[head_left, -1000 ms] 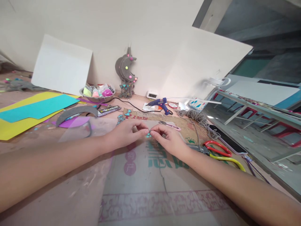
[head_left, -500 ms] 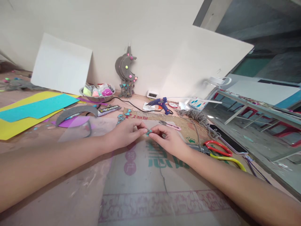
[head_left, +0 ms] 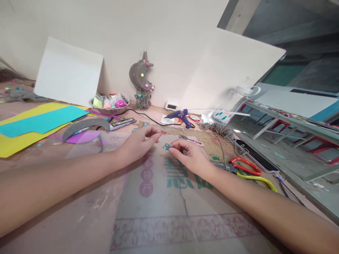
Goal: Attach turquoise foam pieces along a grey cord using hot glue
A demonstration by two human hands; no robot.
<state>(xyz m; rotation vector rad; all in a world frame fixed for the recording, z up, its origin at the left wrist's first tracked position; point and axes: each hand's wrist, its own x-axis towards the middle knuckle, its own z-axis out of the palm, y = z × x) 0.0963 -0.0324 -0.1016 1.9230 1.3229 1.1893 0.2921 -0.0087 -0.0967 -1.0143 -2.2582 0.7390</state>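
A small teal and grey piece [head_left: 167,146] is pinched between the thumb and fingers of my right hand [head_left: 186,153]. To its left, my left hand [head_left: 141,144] is raised with thumb and index finger close together; whether something tiny is between the tips is too small to tell. Both hands are over a printed cardboard sheet [head_left: 225,208] under a clear film. A grey string [head_left: 183,199] lies on the sheet below them. Pink-handled snips [head_left: 194,141] lie just behind my right hand.
Red and yellow handled scissors [head_left: 245,169] and a phone [head_left: 256,155] lie right, near grey cord [head_left: 222,132]. Behind are a blue glue gun [head_left: 181,115], a metal bowl [head_left: 109,110] and a hanging moon ornament [head_left: 141,76]. Coloured sheets [head_left: 45,120] lie left.
My left hand has let go of the small teal piece and moved slightly left and up. The piece stays in my right hand, now more fully visible.
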